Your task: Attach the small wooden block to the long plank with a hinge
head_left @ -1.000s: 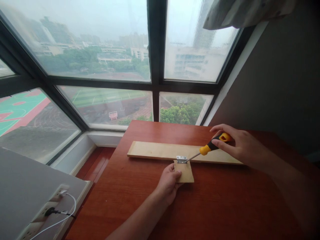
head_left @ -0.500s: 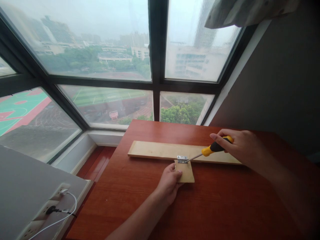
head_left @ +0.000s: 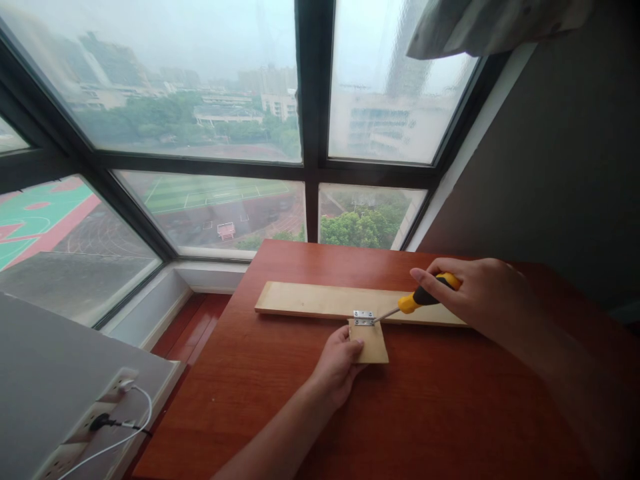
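My left hand (head_left: 341,363) grips a small wooden board (head_left: 371,345) by its left edge, thumb on top. A metal hinge (head_left: 364,318) spans the far edge of this piece and the near edge of a long wooden plank (head_left: 310,299) lying across the table. Closed round the black and yellow handle of a screwdriver (head_left: 420,298) is my right hand (head_left: 473,287). The shaft slants down to the left, and its tip meets the right end of the hinge's near leaf. Any screw head under the tip is too small to make out.
The reddish-brown table (head_left: 240,393) reaches back to large windows with dark frames (head_left: 311,133). At lower left, a low wall carries sockets (head_left: 97,420) with a plugged-in white cable (head_left: 145,427). Grey cloth (head_left: 480,30) hangs at upper right.
My right hand and the screwdriver handle have shifted slightly left, with the tip still at the hinge. My left hand keeps its hold on the small board.
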`<state>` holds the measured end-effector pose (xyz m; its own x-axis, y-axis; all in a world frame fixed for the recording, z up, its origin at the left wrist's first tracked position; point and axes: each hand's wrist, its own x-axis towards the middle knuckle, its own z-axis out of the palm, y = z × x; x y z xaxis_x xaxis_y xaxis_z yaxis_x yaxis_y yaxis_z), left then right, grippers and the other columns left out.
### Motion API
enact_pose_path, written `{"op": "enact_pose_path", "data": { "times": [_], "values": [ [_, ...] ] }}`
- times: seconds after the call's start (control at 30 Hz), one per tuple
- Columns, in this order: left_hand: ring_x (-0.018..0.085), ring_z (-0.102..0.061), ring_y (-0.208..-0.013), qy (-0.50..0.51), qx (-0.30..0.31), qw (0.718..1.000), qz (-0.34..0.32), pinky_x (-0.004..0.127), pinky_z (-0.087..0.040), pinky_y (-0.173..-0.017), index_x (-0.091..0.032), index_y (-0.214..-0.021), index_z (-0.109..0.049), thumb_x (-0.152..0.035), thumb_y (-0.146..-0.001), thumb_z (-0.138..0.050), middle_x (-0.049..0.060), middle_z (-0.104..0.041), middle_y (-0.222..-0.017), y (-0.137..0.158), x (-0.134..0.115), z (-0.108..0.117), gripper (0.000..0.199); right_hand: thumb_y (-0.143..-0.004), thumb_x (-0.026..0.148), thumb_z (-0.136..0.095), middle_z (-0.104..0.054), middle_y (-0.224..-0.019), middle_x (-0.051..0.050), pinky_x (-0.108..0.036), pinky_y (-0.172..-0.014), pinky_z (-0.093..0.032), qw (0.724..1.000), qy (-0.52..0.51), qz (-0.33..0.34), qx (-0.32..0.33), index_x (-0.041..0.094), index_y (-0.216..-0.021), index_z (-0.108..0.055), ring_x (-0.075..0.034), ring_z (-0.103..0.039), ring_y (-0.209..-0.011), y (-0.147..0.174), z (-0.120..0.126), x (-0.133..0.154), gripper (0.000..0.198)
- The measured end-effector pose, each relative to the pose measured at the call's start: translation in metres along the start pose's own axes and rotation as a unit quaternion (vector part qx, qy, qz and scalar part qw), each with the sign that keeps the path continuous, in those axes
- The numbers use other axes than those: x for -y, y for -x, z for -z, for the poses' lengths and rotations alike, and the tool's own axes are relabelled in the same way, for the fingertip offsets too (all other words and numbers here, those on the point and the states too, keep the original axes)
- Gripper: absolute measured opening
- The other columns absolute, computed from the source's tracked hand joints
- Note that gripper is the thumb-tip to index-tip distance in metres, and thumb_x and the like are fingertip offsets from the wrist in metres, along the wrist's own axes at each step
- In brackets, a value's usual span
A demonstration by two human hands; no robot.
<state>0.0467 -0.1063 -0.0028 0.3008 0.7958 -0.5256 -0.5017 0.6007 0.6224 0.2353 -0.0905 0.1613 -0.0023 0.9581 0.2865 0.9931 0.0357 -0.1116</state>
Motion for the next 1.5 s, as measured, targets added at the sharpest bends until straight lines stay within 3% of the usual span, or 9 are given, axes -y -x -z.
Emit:
{"op": "enact_pose_path", "data": {
  "times": [0.17,0.3,0.4,0.6,0.7,0.87,1.03,1.23,1.5],
  "values": [
    [0.021,-0.066,-0.083,-0.014,-0.002,1.0,-0.007,0.029,-0.053,-0.07,-0.012,-0.099,-0.063,-0.005,-0.068,-0.06,0.013,-0.07,-0.097,0.001,-0.001,0.0,0.033,-0.083,0.066,-0.046,-0.06,-0.053,-0.002,-0.031,-0.051,-0.029,0.998,-0.045,0.003,-0.052,0.028,-0.074,-0.071,-0.019,-0.053,-0.052,0.0,0.016,0.003,0.047],
    [0.02,-0.066,-0.08,-0.039,0.012,0.999,-0.028,0.025,-0.051,-0.065,-0.012,-0.099,-0.064,-0.008,-0.067,-0.062,0.011,-0.07,-0.093,0.002,-0.001,0.0,0.033,-0.081,0.064,-0.051,-0.057,-0.048,-0.001,-0.028,-0.049,-0.035,0.967,-0.24,-0.081,-0.022,0.023,-0.071,-0.068,-0.016,-0.052,-0.048,-0.001,-0.002,-0.02,0.047],
    [0.019,-0.066,-0.078,-0.053,0.02,0.998,-0.036,0.024,-0.05,-0.064,-0.012,-0.097,-0.065,-0.01,-0.065,-0.063,0.01,-0.07,-0.093,0.001,0.001,0.002,0.032,-0.079,0.064,-0.056,-0.061,-0.055,-0.002,-0.025,-0.044,-0.036,0.863,-0.476,-0.169,0.022,0.018,-0.078,-0.066,-0.013,-0.048,-0.046,0.007,-0.04,-0.043,0.047],
    [0.02,-0.065,-0.088,-0.074,0.046,0.995,-0.038,0.028,-0.052,-0.075,-0.012,-0.099,-0.065,-0.017,-0.07,-0.068,0.012,-0.069,-0.102,0.007,-0.004,0.009,0.03,-0.075,0.05,-0.071,-0.065,-0.063,-0.003,-0.018,-0.04,-0.04,0.581,-0.714,-0.368,0.129,0.019,-0.08,-0.062,-0.01,-0.052,-0.049,0.051,-0.113,-0.061,0.033],
    [0.021,-0.065,-0.091,-0.092,0.048,0.994,-0.038,0.031,-0.051,-0.082,-0.013,-0.104,-0.064,-0.022,-0.072,-0.07,0.013,-0.068,-0.103,0.013,-0.009,0.017,0.033,-0.079,0.046,-0.069,-0.067,-0.072,-0.005,-0.018,-0.046,-0.044,0.516,-0.756,-0.354,0.19,0.018,-0.087,-0.063,-0.009,-0.055,-0.054,0.072,-0.128,-0.058,0.03],
    [0.024,-0.064,-0.092,-0.247,0.027,0.96,-0.126,0.032,-0.05,-0.079,-0.016,-0.107,-0.065,-0.024,-0.073,-0.069,0.011,-0.069,-0.099,0.022,-0.015,0.032,0.034,-0.084,0.042,-0.062,-0.066,-0.087,-0.006,-0.026,-0.059,-0.048,0.541,-0.766,-0.192,0.289,0.022,-0.115,-0.056,-0.015,-0.061,-0.07,0.089,-0.129,-0.044,0.038],
    [0.025,-0.061,-0.094,-0.548,-0.042,0.773,-0.317,0.034,-0.044,-0.087,-0.023,-0.108,-0.065,-0.022,-0.082,-0.057,0.009,-0.067,-0.102,0.028,-0.023,0.038,0.028,-0.081,0.031,-0.059,-0.062,-0.096,-0.004,-0.034,-0.074,-0.047,0.618,-0.742,-0.113,0.236,0.022,-0.105,-0.056,-0.018,-0.059,-0.078,0.086,-0.132,-0.03,0.026],
    [0.023,-0.059,-0.102,-0.7,-0.029,0.623,-0.348,0.032,-0.044,-0.088,-0.024,-0.118,-0.058,-0.018,-0.09,-0.04,0.009,-0.062,-0.114,0.021,-0.035,0.039,0.033,-0.083,0.049,-0.059,-0.049,-0.058,0.002,-0.029,-0.057,-0.038,0.784,-0.589,-0.187,0.057,0.02,-0.072,-0.052,-0.015,-0.045,-0.055,0.082,-0.161,-0.018,0.032],
    [0.022,-0.055,-0.104,-0.717,0.042,0.571,-0.398,0.032,-0.043,-0.091,-0.029,-0.122,-0.057,-0.014,-0.091,-0.044,0.007,-0.059,-0.115,0.006,-0.041,0.047,0.038,-0.084,0.055,-0.056,-0.053,-0.057,-0.001,-0.03,-0.056,-0.038,0.804,-0.566,-0.173,0.046,0.021,-0.064,-0.05,-0.016,-0.047,-0.055,0.084,-0.168,-0.013,0.04]
  ]
}}
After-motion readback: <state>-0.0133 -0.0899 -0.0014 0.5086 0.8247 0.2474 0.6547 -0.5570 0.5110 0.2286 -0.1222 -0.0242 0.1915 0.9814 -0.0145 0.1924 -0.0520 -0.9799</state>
